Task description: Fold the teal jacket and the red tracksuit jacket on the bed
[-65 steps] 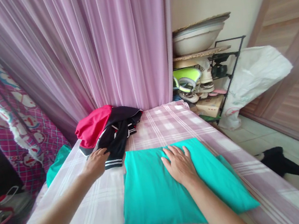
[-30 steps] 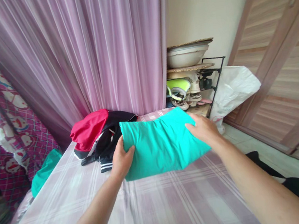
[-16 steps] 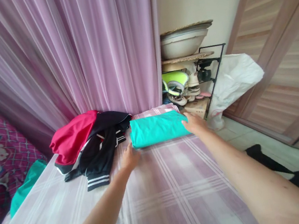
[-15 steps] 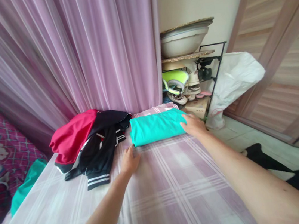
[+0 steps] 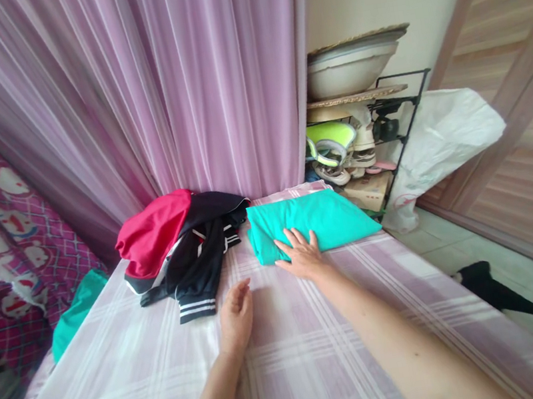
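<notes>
Looks like flat-folded turquoise fabric (image 5: 332,214), slightly creased. Lies on the plaid cloth (image 5: 289,378), right of the red-and-black jacket (image 5: 205,256). Rests the right hand (image 5: 303,258) on its near edge with spread, released fingers; holds the left hand (image 5: 235,313) nearby with loosely curled, released fingers.

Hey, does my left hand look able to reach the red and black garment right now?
Probably yes: your left hand is near the striped cuff of that garment, with nothing visible between them.

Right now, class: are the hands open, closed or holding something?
Left hand: partly curled, nothing visibly held; can't tell if closed.
Right hand: open, on the folded green cloth.
</notes>
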The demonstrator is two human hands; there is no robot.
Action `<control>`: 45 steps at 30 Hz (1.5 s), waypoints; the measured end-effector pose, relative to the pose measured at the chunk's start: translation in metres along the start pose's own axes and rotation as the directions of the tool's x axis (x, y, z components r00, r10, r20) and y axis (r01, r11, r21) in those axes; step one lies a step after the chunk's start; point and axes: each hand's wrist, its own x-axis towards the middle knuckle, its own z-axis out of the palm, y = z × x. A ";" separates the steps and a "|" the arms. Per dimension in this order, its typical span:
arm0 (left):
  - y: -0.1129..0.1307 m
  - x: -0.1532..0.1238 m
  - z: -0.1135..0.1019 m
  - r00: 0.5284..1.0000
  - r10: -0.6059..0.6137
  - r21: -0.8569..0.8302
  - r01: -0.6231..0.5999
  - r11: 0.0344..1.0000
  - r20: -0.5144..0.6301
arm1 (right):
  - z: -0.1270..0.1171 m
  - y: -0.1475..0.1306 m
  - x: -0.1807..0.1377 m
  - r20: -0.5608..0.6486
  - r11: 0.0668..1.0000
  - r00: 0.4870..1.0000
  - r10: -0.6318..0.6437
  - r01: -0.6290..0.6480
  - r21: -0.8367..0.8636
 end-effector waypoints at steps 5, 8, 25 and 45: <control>0.002 0.001 0.002 0.998 -0.053 -0.096 0.051 0.994 -0.015 | 0.002 0.014 -0.018 -0.013 1.000 1.000 -0.008 0.008 -0.031; 0.003 0.001 0.002 0.998 -0.064 -0.106 0.062 0.992 -0.016 | 0.000 0.035 -0.030 -0.089 0.963 0.962 0.259 -0.265 -0.056; -0.001 0.001 0.007 0.997 -0.067 -0.049 0.064 0.997 -0.045 | 0.020 0.083 -0.003 -0.080 0.964 0.963 0.258 -0.262 -0.048; 0.018 0.006 -0.004 0.994 -0.049 -0.046 0.045 0.998 -0.100 | 0.027 0.003 -0.122 -0.119 0.955 0.965 0.233 -0.250 -0.158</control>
